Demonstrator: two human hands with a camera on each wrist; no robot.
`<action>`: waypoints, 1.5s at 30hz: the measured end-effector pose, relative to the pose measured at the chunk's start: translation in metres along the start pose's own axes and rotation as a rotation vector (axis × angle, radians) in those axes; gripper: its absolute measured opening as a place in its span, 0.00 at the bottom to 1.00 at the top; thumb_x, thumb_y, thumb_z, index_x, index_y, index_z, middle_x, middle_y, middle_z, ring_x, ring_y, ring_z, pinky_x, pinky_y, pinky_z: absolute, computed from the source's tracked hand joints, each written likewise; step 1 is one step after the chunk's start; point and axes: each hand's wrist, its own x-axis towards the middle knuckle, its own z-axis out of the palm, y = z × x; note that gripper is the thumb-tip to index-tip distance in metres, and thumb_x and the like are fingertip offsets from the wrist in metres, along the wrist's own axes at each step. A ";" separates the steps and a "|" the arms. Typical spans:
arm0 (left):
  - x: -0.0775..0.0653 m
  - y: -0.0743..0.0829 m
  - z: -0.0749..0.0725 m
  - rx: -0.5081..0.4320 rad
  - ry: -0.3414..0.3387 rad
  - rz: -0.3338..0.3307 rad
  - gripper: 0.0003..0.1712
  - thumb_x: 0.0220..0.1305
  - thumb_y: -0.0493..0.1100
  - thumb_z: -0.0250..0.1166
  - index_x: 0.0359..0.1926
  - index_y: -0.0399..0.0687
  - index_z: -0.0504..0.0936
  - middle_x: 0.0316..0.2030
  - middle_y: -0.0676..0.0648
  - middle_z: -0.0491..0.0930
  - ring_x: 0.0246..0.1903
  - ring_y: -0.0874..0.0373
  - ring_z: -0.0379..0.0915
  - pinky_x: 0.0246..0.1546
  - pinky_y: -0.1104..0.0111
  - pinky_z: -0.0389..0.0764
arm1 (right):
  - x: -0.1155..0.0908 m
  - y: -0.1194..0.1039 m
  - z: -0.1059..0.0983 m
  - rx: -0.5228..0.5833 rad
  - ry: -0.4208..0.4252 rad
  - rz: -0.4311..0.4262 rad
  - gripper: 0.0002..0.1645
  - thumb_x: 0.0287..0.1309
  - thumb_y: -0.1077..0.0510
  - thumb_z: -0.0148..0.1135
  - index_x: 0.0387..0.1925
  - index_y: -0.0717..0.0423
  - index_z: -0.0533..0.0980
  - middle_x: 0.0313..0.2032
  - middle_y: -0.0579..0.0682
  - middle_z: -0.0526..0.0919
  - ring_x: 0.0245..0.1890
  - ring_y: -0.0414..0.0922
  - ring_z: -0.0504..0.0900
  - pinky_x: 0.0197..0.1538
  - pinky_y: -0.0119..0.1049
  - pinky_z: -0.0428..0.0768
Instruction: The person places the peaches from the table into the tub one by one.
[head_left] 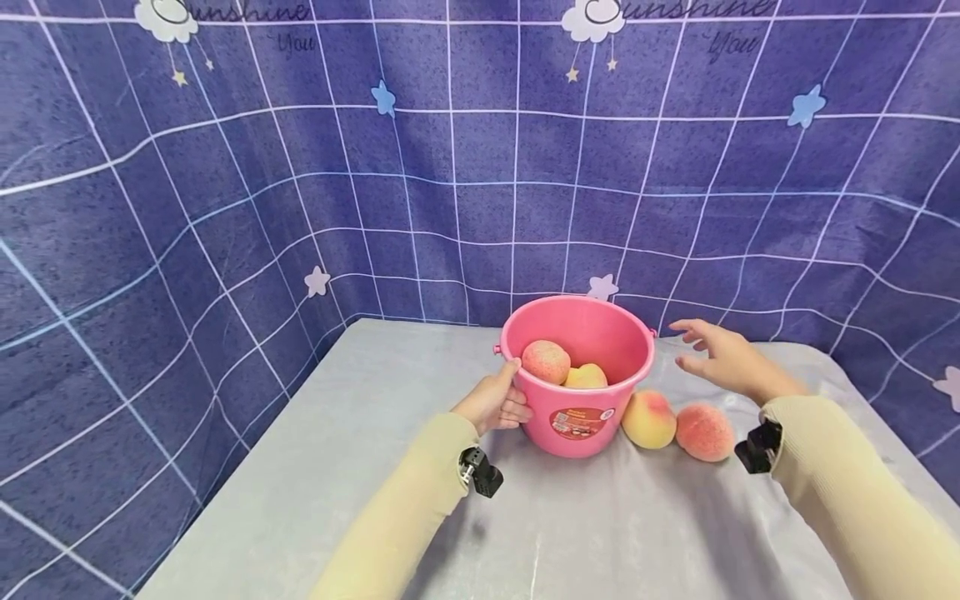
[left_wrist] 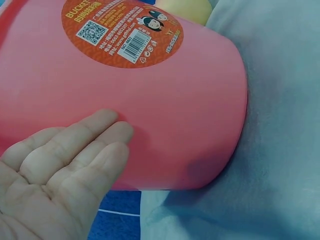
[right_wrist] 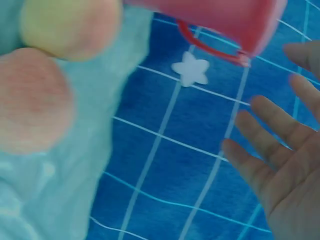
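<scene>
A pink bucket [head_left: 573, 417] stands upright, with a reddish peach [head_left: 546, 362] and a yellow one [head_left: 587, 377] inside. My left hand [head_left: 495, 402] holds the bucket's near left side, the thumb at the rim and the fingers against the outer wall. In the left wrist view, those fingers [left_wrist: 75, 155] lie below the orange label. My right hand [head_left: 723, 358] hovers right of the bucket, fingers spread and holding nothing. Beneath and left of it, a yellow-red peach [head_left: 649, 419] sits by the bucket and a redder peach [head_left: 705, 432] beside that one.
A grey cloth [head_left: 315, 467] covers the table. Blue gridded curtains [head_left: 480, 150] with stars hang behind it and at both sides. The bucket's red handle [right_wrist: 205, 47] hangs at its far side in the right wrist view.
</scene>
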 end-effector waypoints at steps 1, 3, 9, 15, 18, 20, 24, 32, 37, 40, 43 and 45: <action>0.000 0.000 0.000 0.000 -0.003 0.000 0.47 0.70 0.63 0.37 0.52 0.14 0.69 0.44 0.23 0.77 0.48 0.35 0.77 0.54 0.51 0.73 | -0.003 0.003 0.004 0.009 0.018 -0.001 0.28 0.54 0.63 0.61 0.56 0.70 0.67 0.45 0.73 0.77 0.44 0.67 0.77 0.46 0.61 0.75; 0.000 0.000 0.000 0.000 -0.007 0.000 0.47 0.70 0.63 0.37 0.52 0.14 0.68 0.45 0.23 0.77 0.49 0.35 0.76 0.55 0.51 0.72 | -0.008 0.008 0.013 0.020 0.049 -0.013 0.29 0.54 0.65 0.61 0.57 0.71 0.66 0.46 0.73 0.76 0.45 0.68 0.76 0.46 0.62 0.74; 0.001 -0.003 0.000 -0.004 -0.011 0.005 0.47 0.70 0.63 0.38 0.51 0.14 0.69 0.44 0.23 0.77 0.49 0.35 0.76 0.55 0.49 0.71 | -0.019 0.021 0.037 0.016 0.079 -0.052 0.31 0.53 0.66 0.62 0.58 0.71 0.66 0.47 0.72 0.76 0.44 0.68 0.77 0.45 0.62 0.74; 0.001 -0.007 0.001 -0.024 -0.015 0.003 0.46 0.70 0.63 0.38 0.51 0.14 0.69 0.45 0.23 0.77 0.49 0.34 0.76 0.57 0.48 0.69 | -0.037 0.035 0.060 0.059 0.107 -0.048 0.32 0.48 0.69 0.63 0.57 0.73 0.66 0.48 0.74 0.74 0.46 0.70 0.75 0.44 0.62 0.75; 0.000 -0.008 0.001 -0.029 -0.009 0.004 0.47 0.70 0.63 0.38 0.52 0.14 0.68 0.45 0.23 0.77 0.49 0.34 0.76 0.57 0.48 0.69 | -0.046 0.041 0.072 0.091 0.133 -0.035 0.33 0.47 0.71 0.62 0.57 0.74 0.66 0.50 0.76 0.72 0.48 0.71 0.73 0.47 0.62 0.74; 0.001 -0.008 0.002 -0.028 -0.008 0.003 0.47 0.70 0.63 0.38 0.51 0.14 0.69 0.45 0.23 0.77 0.49 0.34 0.76 0.56 0.49 0.70 | -0.051 0.043 0.079 0.083 0.154 -0.022 0.33 0.46 0.71 0.62 0.57 0.74 0.66 0.50 0.75 0.71 0.49 0.70 0.72 0.48 0.62 0.72; 0.002 -0.009 0.002 -0.027 -0.019 0.003 0.46 0.70 0.63 0.38 0.51 0.15 0.69 0.44 0.23 0.78 0.48 0.35 0.77 0.55 0.49 0.72 | -0.058 0.047 0.088 0.011 0.224 -0.025 0.31 0.44 0.69 0.63 0.54 0.72 0.69 0.48 0.73 0.74 0.49 0.66 0.72 0.49 0.60 0.69; 0.001 -0.007 0.003 -0.021 -0.019 0.012 0.46 0.70 0.63 0.39 0.50 0.15 0.69 0.44 0.23 0.78 0.48 0.34 0.76 0.56 0.48 0.71 | -0.068 0.057 0.095 -0.048 0.329 -0.021 0.28 0.42 0.68 0.64 0.50 0.71 0.72 0.45 0.70 0.76 0.46 0.66 0.74 0.47 0.57 0.69; 0.000 -0.007 0.004 -0.020 -0.014 0.015 0.45 0.71 0.63 0.38 0.50 0.15 0.69 0.44 0.23 0.78 0.48 0.35 0.77 0.55 0.48 0.71 | -0.073 0.061 0.095 -0.077 0.314 0.053 0.31 0.41 0.66 0.66 0.51 0.71 0.72 0.45 0.71 0.76 0.48 0.68 0.72 0.48 0.61 0.69; 0.001 -0.008 0.002 -0.021 -0.009 0.016 0.46 0.71 0.63 0.37 0.50 0.15 0.69 0.44 0.23 0.78 0.48 0.35 0.77 0.55 0.48 0.71 | -0.074 0.063 0.096 -0.086 0.260 0.114 0.32 0.42 0.64 0.68 0.52 0.71 0.71 0.45 0.72 0.76 0.47 0.68 0.73 0.47 0.61 0.70; 0.001 -0.008 0.000 -0.021 -0.006 0.018 0.46 0.71 0.63 0.37 0.50 0.15 0.69 0.44 0.23 0.78 0.48 0.35 0.77 0.56 0.48 0.71 | -0.073 0.065 0.096 -0.090 0.202 0.168 0.34 0.44 0.61 0.69 0.53 0.72 0.70 0.45 0.73 0.75 0.45 0.68 0.73 0.45 0.61 0.71; 0.002 -0.008 0.000 -0.019 -0.002 0.019 0.46 0.71 0.63 0.38 0.50 0.15 0.69 0.43 0.23 0.78 0.48 0.35 0.77 0.55 0.48 0.71 | -0.072 0.066 0.096 -0.100 0.179 0.187 0.34 0.44 0.58 0.70 0.52 0.71 0.70 0.44 0.73 0.75 0.44 0.68 0.75 0.43 0.60 0.72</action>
